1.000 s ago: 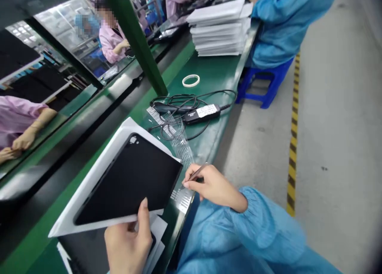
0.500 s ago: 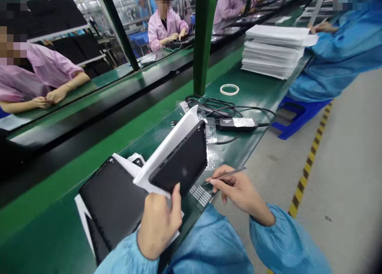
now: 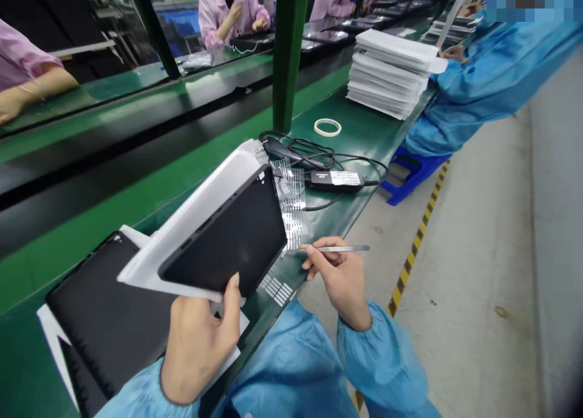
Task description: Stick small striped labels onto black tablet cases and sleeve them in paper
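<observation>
My left hand (image 3: pixel 203 339) grips the near edge of a black tablet-like panel (image 3: pixel 232 236), thumb on its dark face. A white foam sleeve (image 3: pixel 195 205) sits behind the panel, and both are held tilted above the bench. Between the fingers of my right hand (image 3: pixel 339 278) is a pair of tweezers (image 3: pixel 344 248), its tip close to the panel's right edge. Just below the panel, a small sheet of pale rectangular stickers (image 3: pixel 277 290) lies at the bench edge. More clear sticker sheets (image 3: pixel 294 205) are beyond it. Another black panel (image 3: pixel 113 308) rests on white sleeves at the left.
A black power adapter (image 3: pixel 334 180) with coiled cable and a tape roll (image 3: pixel 327 127) lie farther along the green bench (image 3: pixel 359 144). Past them stands a stack of white sleeves (image 3: pixel 392 71). A green post (image 3: pixel 286 59) rises behind. A co-worker in blue (image 3: pixel 492 84) sits at the right.
The view has shifted, so the scene sits further left. The panel and sleeve appear closer and larger. My right hand has raised the tweezers from the sticker sheet toward the panel's edge.
</observation>
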A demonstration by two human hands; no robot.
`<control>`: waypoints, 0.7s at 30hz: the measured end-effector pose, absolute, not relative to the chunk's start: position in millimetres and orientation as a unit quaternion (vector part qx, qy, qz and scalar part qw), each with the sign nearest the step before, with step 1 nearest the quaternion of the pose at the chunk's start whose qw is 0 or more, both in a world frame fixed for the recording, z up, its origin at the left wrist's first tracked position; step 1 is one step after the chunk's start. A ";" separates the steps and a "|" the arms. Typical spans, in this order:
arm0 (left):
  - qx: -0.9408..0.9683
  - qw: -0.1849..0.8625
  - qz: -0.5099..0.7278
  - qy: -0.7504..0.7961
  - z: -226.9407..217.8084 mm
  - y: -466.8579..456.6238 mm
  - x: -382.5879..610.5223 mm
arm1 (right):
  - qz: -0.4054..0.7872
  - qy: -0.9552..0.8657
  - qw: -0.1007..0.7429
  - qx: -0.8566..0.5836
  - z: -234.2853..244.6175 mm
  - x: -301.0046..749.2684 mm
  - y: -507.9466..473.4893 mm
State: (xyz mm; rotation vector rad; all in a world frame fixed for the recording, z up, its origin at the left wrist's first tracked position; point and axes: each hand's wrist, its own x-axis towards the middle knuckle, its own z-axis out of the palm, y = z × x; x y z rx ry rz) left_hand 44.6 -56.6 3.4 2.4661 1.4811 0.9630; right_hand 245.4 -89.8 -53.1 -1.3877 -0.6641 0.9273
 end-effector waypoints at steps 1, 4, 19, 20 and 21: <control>0.809 0.061 0.312 0.494 3.4 -56.5 44.2 | 0.389 -0.283 0.633 -0.606 -55.2 241.3 -88.7; 0.800 0.057 0.314 0.509 2.1 -56.4 42.5 | 0.346 -0.279 0.650 -0.616 -60.1 231.9 -87.2; 0.785 0.052 0.283 0.548 7.3 -58.3 46.2 | 0.313 -0.302 0.623 -0.650 -58.6 233.4 -86.2; 0.788 0.044 0.283 0.545 7.6 -57.8 46.2 | 0.312 -0.301 0.625 -0.649 -58.7 233.1 -86.2; 0.791 0.038 0.285 0.539 8.0 -57.3 46.4 | 0.310 -0.300 0.628 -0.647 -58.8 232.7 -86.2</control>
